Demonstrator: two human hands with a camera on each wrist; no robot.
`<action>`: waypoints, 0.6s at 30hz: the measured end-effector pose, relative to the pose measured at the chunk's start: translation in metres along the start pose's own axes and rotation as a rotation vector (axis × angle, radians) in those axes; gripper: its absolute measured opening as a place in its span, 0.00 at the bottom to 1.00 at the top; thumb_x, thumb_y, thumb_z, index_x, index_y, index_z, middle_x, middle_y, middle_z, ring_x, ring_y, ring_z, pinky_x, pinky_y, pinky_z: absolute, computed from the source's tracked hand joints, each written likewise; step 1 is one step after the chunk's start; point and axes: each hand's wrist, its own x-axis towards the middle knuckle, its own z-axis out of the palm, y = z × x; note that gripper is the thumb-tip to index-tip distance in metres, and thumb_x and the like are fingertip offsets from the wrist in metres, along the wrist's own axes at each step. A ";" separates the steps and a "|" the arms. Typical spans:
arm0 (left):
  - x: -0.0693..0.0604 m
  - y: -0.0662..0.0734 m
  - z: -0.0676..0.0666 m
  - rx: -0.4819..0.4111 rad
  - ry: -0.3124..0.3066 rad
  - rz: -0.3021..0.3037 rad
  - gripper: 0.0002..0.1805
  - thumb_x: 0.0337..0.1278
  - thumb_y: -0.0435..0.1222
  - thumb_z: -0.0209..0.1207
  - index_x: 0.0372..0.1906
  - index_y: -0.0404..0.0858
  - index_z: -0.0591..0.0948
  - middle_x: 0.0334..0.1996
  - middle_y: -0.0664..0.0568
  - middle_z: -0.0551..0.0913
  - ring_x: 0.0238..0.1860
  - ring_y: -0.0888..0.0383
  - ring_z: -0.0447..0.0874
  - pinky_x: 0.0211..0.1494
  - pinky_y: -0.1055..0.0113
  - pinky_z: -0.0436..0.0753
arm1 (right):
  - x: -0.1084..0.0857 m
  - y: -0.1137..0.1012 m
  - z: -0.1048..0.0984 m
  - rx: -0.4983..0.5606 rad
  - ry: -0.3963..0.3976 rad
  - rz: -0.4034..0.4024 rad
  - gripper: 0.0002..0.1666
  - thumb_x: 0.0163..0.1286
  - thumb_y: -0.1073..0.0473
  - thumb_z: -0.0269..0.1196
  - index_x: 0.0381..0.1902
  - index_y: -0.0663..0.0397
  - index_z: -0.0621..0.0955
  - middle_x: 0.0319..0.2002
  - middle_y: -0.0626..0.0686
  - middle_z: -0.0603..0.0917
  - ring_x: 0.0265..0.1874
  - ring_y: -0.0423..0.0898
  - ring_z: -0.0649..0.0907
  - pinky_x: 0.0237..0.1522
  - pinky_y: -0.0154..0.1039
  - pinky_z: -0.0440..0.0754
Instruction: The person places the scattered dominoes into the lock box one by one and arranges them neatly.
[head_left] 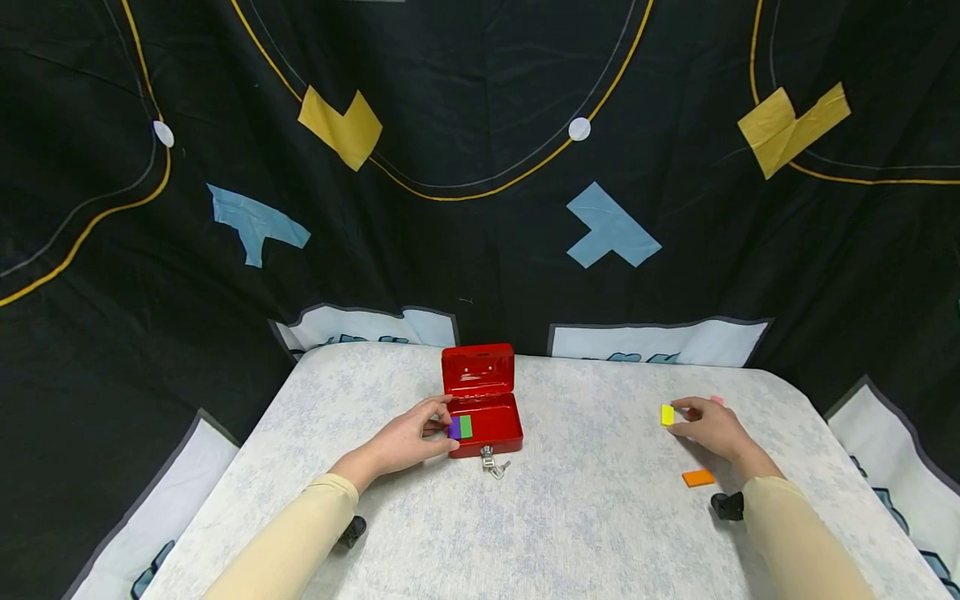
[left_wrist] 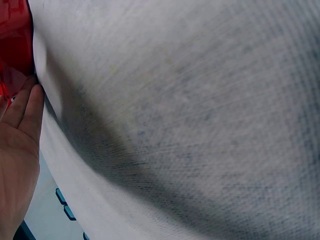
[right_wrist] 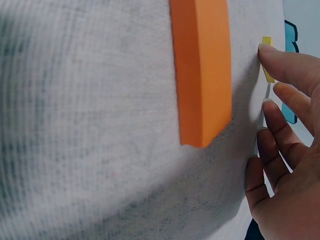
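A small red cash box (head_left: 506, 433) stands on the table with its lid raised. A purple block (head_left: 454, 428) and a green block (head_left: 466, 427) lie side by side at its left inside. My left hand (head_left: 401, 439) holds the box at its left side, thumb at the front corner, index finger toward the back; the left wrist view shows fingers (left_wrist: 31, 112) against the red wall. Over at the right, my right hand (head_left: 708, 425) pinches a yellow block (head_left: 667, 415) between thumb and index finger, the other fingers loosely bent. Whether the block touches the table I cannot tell.
An orange block (head_left: 698, 478) lies nearer the front, below my right hand. Behind that hand a pink block (head_left: 717, 400) shows partly. Keys (head_left: 497, 471) hang from the box's front lock. A dark curtain (head_left: 480, 267) rises behind the pale table (head_left: 585, 517).
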 end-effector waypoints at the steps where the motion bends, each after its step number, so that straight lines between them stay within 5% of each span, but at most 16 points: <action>1: 0.000 0.000 0.000 0.001 0.001 -0.003 0.21 0.60 0.51 0.69 0.48 0.46 0.76 0.78 0.52 0.62 0.62 0.53 0.80 0.67 0.54 0.77 | 0.000 0.000 0.000 0.000 -0.001 0.003 0.37 0.66 0.51 0.71 0.66 0.66 0.75 0.53 0.68 0.79 0.47 0.59 0.75 0.48 0.52 0.80; 18: 0.000 0.001 0.001 0.003 0.005 -0.015 0.20 0.60 0.50 0.70 0.49 0.47 0.76 0.78 0.51 0.62 0.62 0.51 0.80 0.67 0.52 0.77 | -0.001 0.000 0.001 -0.010 0.002 0.013 0.37 0.67 0.51 0.71 0.66 0.67 0.75 0.53 0.69 0.79 0.47 0.60 0.75 0.51 0.57 0.79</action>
